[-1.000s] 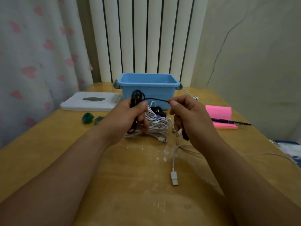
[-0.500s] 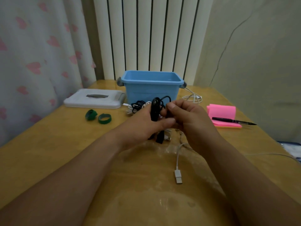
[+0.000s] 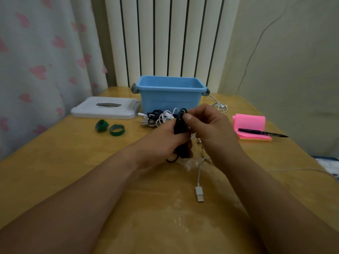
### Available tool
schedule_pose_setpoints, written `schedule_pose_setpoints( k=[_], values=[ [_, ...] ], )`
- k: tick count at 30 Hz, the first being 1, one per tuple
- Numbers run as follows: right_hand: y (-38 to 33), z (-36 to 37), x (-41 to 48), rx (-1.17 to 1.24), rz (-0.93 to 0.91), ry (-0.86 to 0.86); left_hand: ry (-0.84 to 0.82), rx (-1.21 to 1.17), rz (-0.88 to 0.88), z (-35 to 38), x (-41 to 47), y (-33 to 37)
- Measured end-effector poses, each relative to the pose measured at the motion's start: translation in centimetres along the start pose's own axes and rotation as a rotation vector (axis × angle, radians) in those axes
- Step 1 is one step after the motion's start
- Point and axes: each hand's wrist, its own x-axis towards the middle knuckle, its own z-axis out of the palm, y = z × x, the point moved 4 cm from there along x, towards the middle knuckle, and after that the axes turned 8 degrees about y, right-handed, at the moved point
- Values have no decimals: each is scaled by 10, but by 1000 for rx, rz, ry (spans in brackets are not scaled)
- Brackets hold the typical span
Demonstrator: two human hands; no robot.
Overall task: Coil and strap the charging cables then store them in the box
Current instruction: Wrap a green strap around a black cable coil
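A coiled black cable stands upright between both hands above the table. My left hand grips the coil around its middle and lower part. My right hand pinches the coil's top loop with thumb and fingers. Behind the hands lies a tangle of white and dark cables, in front of the open blue box. A loose white cable runs toward me and ends in a USB plug. Two green straps lie to the left.
The box's white lid lies flat at the left. A pink sticky-note pad with a black pen sits at the right. Another white cable lies beside the box. A curtain hangs left, a wall stands right.
My right hand has come in from holding the cable stretched out to the side and now meets my left hand at the coil. The view has tilted slightly.
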Motion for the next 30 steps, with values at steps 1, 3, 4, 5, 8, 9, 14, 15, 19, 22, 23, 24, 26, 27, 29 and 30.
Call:
schedule_pose_setpoints(
  k=[1,3,4,5,8,9,14,15,19,22,23,24,26,27,29,30],
  values=[
    [-1,1,-1,-5,-8,10,-6,-34,1,1,0,0],
    [-2,3,-4,-18,-10,20,-2,-77,1,1,0,0],
    [-2,4,-4,-37,-15,19,3,-97,-7,1,1,0],
    [-3,4,-5,-70,-24,17,4,-110,-20,1,2,0],
    [-6,1,-4,-116,-37,3,19,-41,-32,1,2,1],
    [-8,0,-5,-117,-40,-17,20,39,-21,1,2,0],
    [-8,11,-9,-590,-283,-73,-33,541,148,9,-4,7],
    [-8,11,-8,-597,-310,-23,-4,491,128,8,-3,8],
    [-8,4,-4,-442,-280,-40,87,365,132,3,-5,13],
    [-8,7,-7,-407,-268,-147,52,406,158,3,-6,13],
    [-7,7,-6,-425,-280,-126,54,412,145,3,-5,10],
    [-6,7,-5,-452,-298,-76,63,421,129,2,-4,9],
    [-5,3,-2,-503,-327,50,87,441,161,4,-3,11],
    [-4,1,0,-515,-339,104,102,453,191,5,-2,12],
    [-4,-3,1,-528,-356,174,124,507,235,7,-2,13],
    [-5,-3,0,-532,-351,180,120,548,248,8,-2,12]
  ],
)
